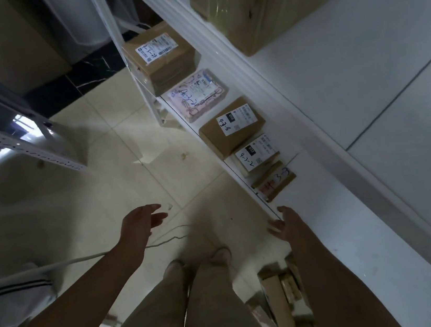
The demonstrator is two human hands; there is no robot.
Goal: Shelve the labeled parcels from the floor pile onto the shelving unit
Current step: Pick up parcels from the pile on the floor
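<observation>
A row of labeled parcels lies on the lower white shelf (321, 204): a brown box (164, 57), a pink patterned packet (196, 96), a brown box (231, 128), a small white-labeled parcel (257, 155) and a flat brown packet (274, 183). My right hand (285, 222) hovers at the shelf's front edge just below the flat packet, fingers relaxed and holding nothing. Over the floor tiles, my left hand (142, 219) hangs free with straight fingers. A pile of cardboard parcels (279, 300) lies on the floor by my right leg, partly hidden by my forearm.
The upper shelf (360, 62) carries a large taped carton (270, 2). A second metal rack (14, 140) stands at the left. A thin cord (164, 241) trails across the floor tiles. My legs and shoes (200, 264) are below.
</observation>
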